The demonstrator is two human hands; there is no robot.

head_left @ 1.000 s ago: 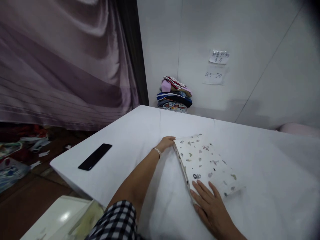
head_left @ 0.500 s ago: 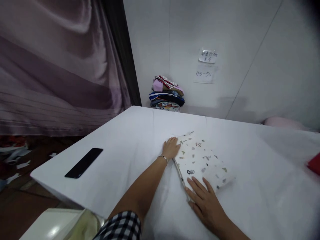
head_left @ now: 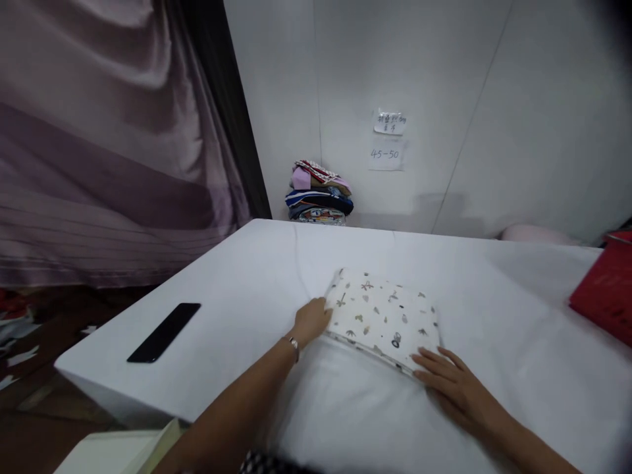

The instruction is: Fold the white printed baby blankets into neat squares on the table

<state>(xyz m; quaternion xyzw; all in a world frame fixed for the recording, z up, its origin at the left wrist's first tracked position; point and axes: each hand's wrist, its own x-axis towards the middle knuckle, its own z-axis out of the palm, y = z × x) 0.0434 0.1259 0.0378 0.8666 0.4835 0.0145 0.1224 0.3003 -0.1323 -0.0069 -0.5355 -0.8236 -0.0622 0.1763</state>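
Observation:
A folded white cloth (head_left: 378, 313) printed with small brown, grey and black figures lies on the white-covered table (head_left: 237, 296). Its folded layers show along the near edge. At the cloth's left side, my left hand (head_left: 312, 320) has its fingers curled over the edge, with the fingertips partly hidden; a metal bracelet is on that wrist. My right hand (head_left: 457, 388) rests at the near right corner, fingers stretched out and touching the cloth.
A black phone (head_left: 164, 332) lies on the table's left part. Behind the far edge stands a stack of folded fabrics (head_left: 320, 197). A red object (head_left: 607, 289) sits at the right, and a pale bin-like container (head_left: 113, 451) is below the near left edge.
The cloth has turned, its near edge now facing me more squarely. My left hand has moved left and nearer, curling at the edge; my right hand has shifted right with the corner.

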